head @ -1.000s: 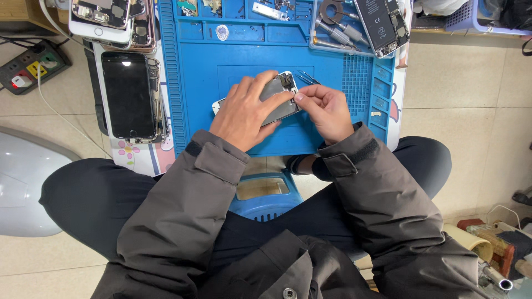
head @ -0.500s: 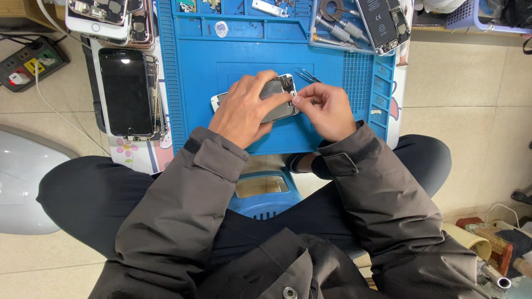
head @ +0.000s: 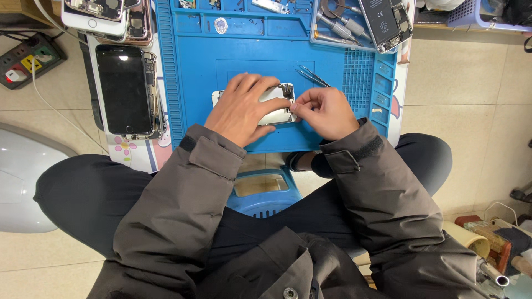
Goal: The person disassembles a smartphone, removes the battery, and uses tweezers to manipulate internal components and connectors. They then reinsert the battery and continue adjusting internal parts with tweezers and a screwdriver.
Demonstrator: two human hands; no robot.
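Note:
A silver phone back housing [head: 275,95] lies on the blue work mat [head: 205,72]. My left hand [head: 241,108] is spread flat over it, pressing it onto the mat, and hides most of it. My right hand [head: 324,111] is at the housing's right end with thumb and forefinger pinched together at its edge; whatever they pinch is too small to make out. Metal tweezers [head: 313,76] lie on the mat just beyond my right hand.
A black phone screen [head: 123,88] lies left of the mat, with more opened phones [head: 105,14] above it. Another opened phone [head: 385,22] and screwdrivers [head: 335,25] sit in the mat's top trays. A power strip [head: 25,61] is far left, a blue stool [head: 263,191] below.
The view has shifted slightly. My right hand's fingers have closed in on the right end of the housing; my left hand stays pressed over it.

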